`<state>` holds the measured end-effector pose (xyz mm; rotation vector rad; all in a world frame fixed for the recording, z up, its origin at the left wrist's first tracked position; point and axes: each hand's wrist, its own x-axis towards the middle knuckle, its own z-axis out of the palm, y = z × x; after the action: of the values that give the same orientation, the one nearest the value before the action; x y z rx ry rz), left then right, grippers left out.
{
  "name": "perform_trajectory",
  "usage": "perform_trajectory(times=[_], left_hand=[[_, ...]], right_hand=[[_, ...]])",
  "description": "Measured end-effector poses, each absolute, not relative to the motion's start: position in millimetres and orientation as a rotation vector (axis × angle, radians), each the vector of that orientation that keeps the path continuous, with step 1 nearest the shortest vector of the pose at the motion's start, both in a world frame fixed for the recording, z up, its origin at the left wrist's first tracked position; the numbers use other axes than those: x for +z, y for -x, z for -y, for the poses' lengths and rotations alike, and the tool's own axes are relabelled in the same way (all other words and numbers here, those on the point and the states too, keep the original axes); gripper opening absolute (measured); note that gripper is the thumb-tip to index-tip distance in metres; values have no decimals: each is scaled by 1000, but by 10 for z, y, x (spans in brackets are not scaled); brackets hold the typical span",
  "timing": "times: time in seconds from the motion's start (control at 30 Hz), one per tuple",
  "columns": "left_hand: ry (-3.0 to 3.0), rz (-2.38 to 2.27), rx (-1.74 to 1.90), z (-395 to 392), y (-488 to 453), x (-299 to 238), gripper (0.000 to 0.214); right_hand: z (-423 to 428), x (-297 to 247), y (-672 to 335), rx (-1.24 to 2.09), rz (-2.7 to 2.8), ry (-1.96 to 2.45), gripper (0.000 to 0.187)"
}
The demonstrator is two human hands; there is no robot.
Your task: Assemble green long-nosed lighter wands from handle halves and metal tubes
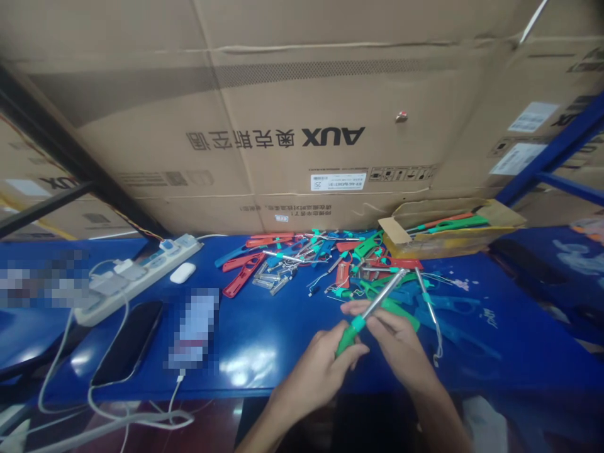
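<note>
My left hand is closed around the green handle of a tool whose silver metal shaft points up and to the right. My right hand pinches the same tool just above the handle, near the shaft's base. Both hands hover over the blue table, close to its front edge. Just beyond them lies a heap of red, green and blue plastic parts and metal pieces.
An open cardboard box with green and red parts sits at the back right. A white power strip, a white oval object and a black phone lie at the left with cables. Large cartons stand behind.
</note>
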<state>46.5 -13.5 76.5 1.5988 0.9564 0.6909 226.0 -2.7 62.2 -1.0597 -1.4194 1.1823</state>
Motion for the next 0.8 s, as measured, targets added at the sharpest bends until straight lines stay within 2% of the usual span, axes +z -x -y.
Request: perform_trajectory(times=[0.3,0.6,0.8], left_hand=[[-1642,-1035,703,263,-433,896,43],[-1643,-976,694,286,-391,1129,28],[-1690,-987,745,392,-302,1145,30]], right_hand=[[60,727,-2108,1180,1433,865,26],[112,874,-2137,1147,1587,824,22],[226,989,-2133,1241,1622,859,26]])
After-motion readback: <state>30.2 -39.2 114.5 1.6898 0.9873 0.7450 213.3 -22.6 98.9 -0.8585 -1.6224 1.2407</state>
